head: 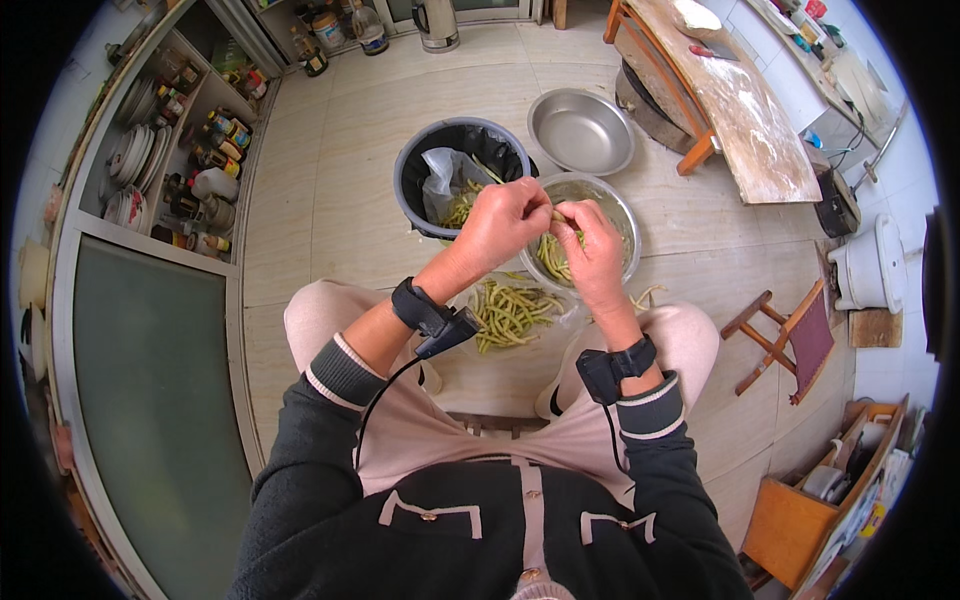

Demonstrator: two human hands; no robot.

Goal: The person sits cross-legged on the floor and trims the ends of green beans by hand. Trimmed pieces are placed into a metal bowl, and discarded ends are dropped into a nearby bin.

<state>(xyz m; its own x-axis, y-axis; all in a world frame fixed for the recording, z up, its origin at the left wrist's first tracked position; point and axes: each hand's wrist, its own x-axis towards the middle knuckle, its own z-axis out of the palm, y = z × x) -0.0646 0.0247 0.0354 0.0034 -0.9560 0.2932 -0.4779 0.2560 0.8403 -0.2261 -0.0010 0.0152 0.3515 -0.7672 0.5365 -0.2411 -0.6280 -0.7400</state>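
My left hand [504, 217] and my right hand [598, 244] meet over the rim of a metal bowl [634, 238], fingertips pinched together. Between them shows a short bit of a green bean [557, 216], most of it hidden by the fingers. Bean pieces [553, 259] lie in that bowl, under my hands. On the floor between my feet, a pile of whole green beans [510, 311] rests on a clear plastic bag. Left of the bowl stands a grey bin [405, 176] with a black liner, holding bean scraps [459, 206] and a crumpled clear bag [442, 176].
Behind the bean bowl sits another metal bowl [581, 131]. A floury wooden board [757, 112] on an orange frame bears a knife [712, 52]. To the right is a folding stool [787, 341]; a glass-doored cabinet [161, 360] lines the left. An electric kettle [437, 26] stands far back.
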